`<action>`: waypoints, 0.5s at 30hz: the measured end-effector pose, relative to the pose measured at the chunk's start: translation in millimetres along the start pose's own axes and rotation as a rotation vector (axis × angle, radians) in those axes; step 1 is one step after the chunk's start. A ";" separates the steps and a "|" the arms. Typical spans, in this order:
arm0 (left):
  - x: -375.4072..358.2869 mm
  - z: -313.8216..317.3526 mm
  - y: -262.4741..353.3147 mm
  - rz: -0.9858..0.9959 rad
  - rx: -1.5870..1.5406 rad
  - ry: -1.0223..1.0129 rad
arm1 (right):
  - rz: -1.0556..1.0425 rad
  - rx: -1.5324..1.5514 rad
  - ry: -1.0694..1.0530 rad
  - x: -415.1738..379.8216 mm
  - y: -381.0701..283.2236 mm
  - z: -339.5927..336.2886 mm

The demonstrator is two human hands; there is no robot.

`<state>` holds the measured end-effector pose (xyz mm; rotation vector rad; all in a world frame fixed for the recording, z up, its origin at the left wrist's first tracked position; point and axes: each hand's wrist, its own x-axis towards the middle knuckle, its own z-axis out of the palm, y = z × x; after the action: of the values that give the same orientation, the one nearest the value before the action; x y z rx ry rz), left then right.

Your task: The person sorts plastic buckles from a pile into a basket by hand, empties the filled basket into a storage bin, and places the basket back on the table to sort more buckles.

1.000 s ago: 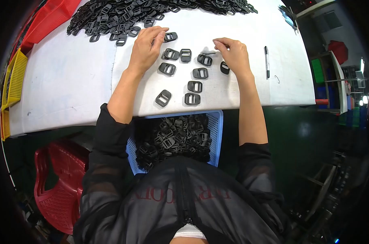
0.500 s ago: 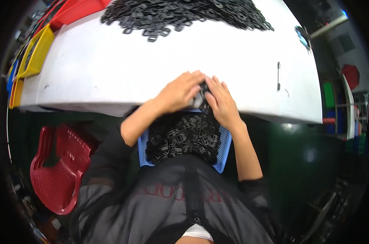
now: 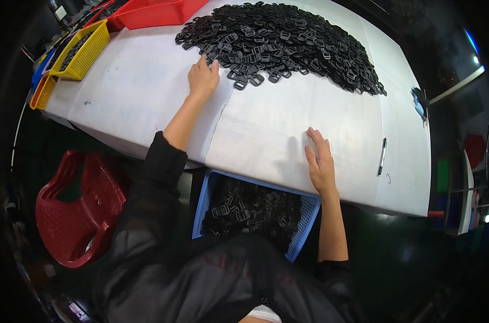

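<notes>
A heap of black plastic buckles (image 3: 287, 46) lies across the far part of the white table (image 3: 266, 124). My left hand (image 3: 203, 78) is stretched out to the heap's left front edge, thumb and fingers apart, with the fingertips at the outermost buckles. Over the table's near side, my right hand (image 3: 322, 164) is open and holds nothing, its fingers extended. Below the table edge, in front of my body, sits a blue basket (image 3: 201, 207) holding many more black buckles (image 3: 244, 210).
At the table's left end stand a red tray (image 3: 158, 13) and a yellow basket (image 3: 83, 56) with black pieces inside. A pen (image 3: 382, 156) lies on the right side of the table. A dark red plastic chair (image 3: 77, 215) is at the lower left.
Both hands were together over the basket's far edge with black buckles between them. They have separated: the left has gone forward to the heap, the right sideways over the table, now without buckles.
</notes>
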<state>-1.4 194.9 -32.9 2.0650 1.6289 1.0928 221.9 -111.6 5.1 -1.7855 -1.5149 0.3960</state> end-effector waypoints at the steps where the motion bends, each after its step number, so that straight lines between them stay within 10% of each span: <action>1: 10.6 10.9 5.9 -0.040 0.065 -0.005 | -0.006 -0.038 -0.001 9.9 3.7 4.2; 15: -99.0 62.7 121.4 0.432 -0.363 -0.274 | 0.004 -0.081 0.047 80.0 21.5 27.4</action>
<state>121.1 78.9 -34.7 2.2382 0.8077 1.0727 239.3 -27.5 -10.3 -1.8476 -1.5146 0.2964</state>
